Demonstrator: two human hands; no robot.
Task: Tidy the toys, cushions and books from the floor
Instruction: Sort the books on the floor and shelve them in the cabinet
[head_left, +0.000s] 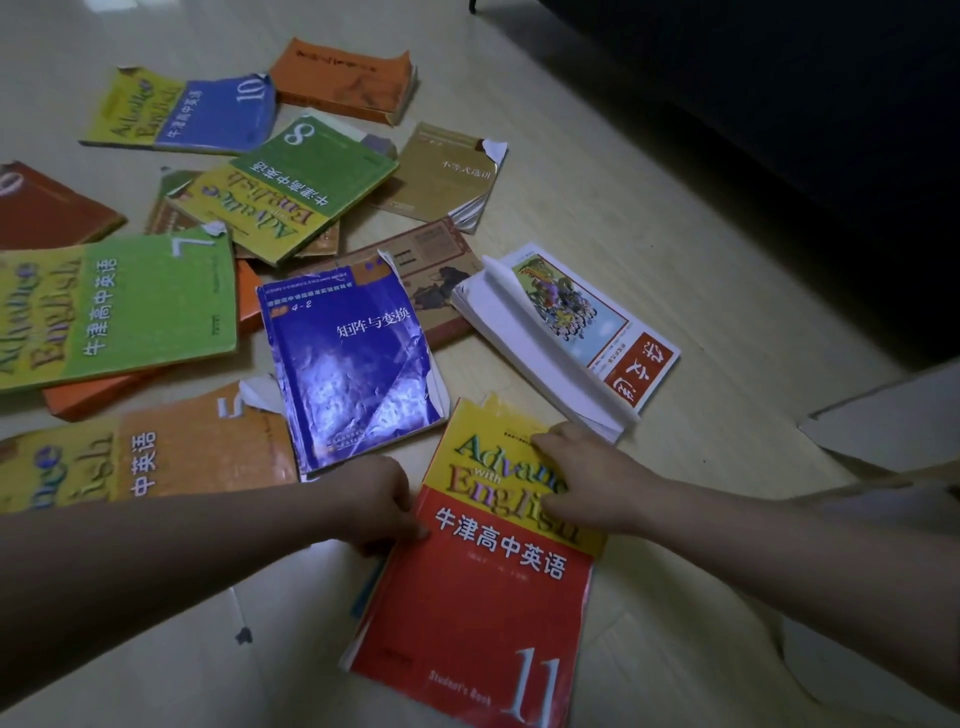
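Note:
A red and yellow textbook numbered 11 (478, 587) lies on the floor nearest to me, on top of a thin stack. My left hand (376, 504) grips its left edge, fingers curled round the side. My right hand (582, 478) rests on the yellow top part of the cover with fingers spread flat. Beyond it lie a creased blue book (353, 364), a white book with curled pages (566, 332), and green book 7 (114, 306). Orange book 5 (156, 452) sits at the left.
Further back lie green book 8 (291, 187), blue book 10 (182, 111), an orange book (348, 80), a tan book (447, 176) and a brown book (41, 208). A dark sofa (779, 130) fills the upper right. White board pieces (893, 415) lie at the right.

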